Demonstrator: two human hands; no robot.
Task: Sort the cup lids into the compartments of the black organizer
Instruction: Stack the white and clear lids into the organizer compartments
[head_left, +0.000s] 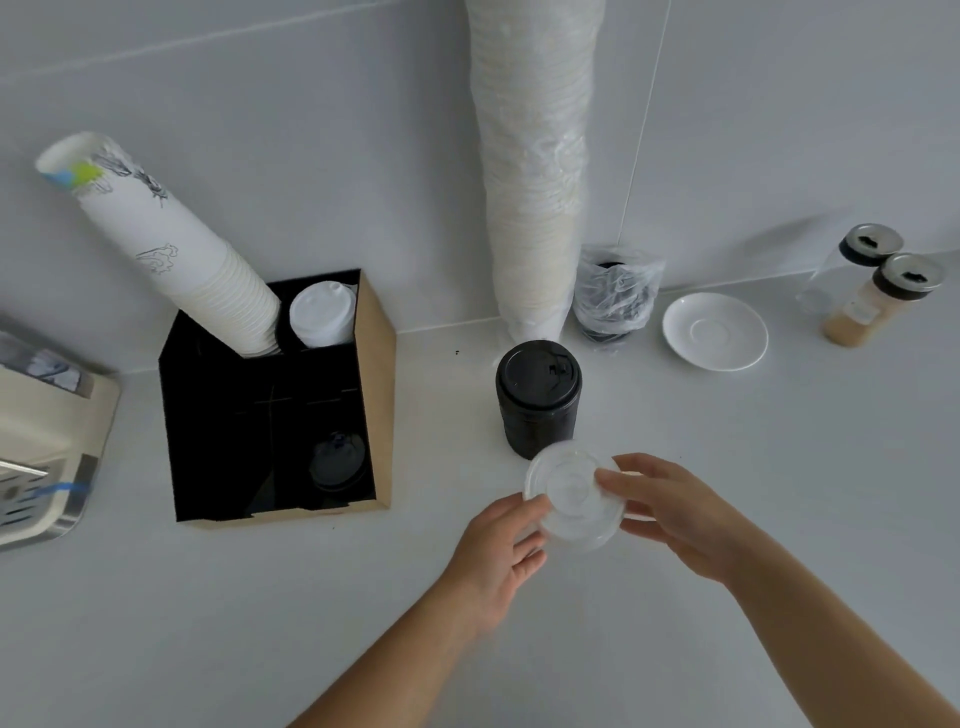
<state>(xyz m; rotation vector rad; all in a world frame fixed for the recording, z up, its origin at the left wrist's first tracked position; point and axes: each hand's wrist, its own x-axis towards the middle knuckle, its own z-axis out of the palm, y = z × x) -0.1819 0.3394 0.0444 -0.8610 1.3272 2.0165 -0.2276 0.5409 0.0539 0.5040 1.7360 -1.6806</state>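
White surface (727, 519) against a white wall (311, 104). Beside the black lid stack (538, 397), both hands, left (501, 558) and right (675, 514), pinch one clear lid (571, 493).

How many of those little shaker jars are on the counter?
2, both at the far right by the wall: one jar behind, the other jar just in front, right of the white saucer. None seem hidden.

We see a clear, glossy plastic lid (574, 496) at 5 o'clock on the smooth matt white desk (727, 519). At 9 o'clock the organizer (376, 364) shows brown cardboard outside, matt black inside. The saucer (715, 330) at 2 o'clock looks like glazed white ceramic.
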